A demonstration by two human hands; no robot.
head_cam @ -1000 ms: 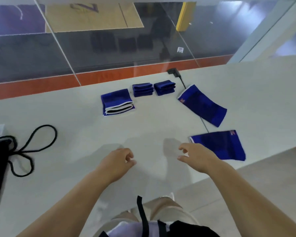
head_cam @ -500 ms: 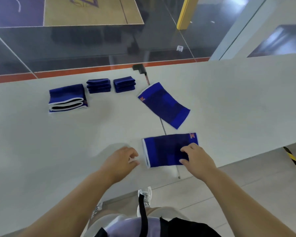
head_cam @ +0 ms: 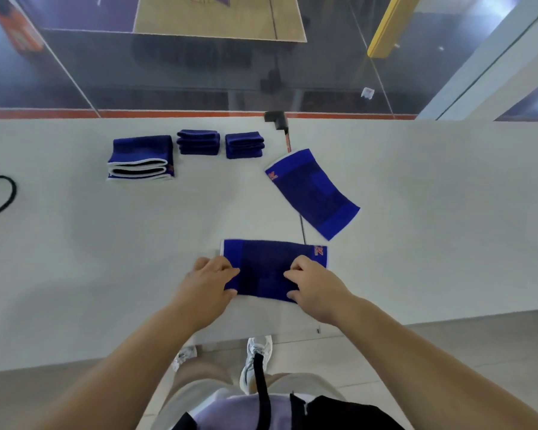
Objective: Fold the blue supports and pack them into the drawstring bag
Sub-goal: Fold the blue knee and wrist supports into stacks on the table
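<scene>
Here both hands are gripping the flat blue knitted support (head_cam: 267, 268) near the white table's (head_cam: 416, 212) front edge: left hand (head_cam: 207, 282) seemingly pinching its left end, right hand (head_cam: 316, 285) its right end.

You are standing in a sports facility, at a raised viewing level. Across the upper part of the frame, beyond a glass panel (head_cam: 168, 72), a basketball court (head_cam: 218, 17) lies below you: wood flooring with painted lines and purple surround. At upper right a yellow padded post (head_cam: 385, 29) stands. The white counter (head_cam: 432, 212) runs along the glass, edged by an orange strip (head_cam: 168, 113). Blue sports supports (head_cam: 312, 193) laid out on the counter suit an athletic venue. Pale floor tiles (head_cam: 448, 346) show at lower right.
</scene>
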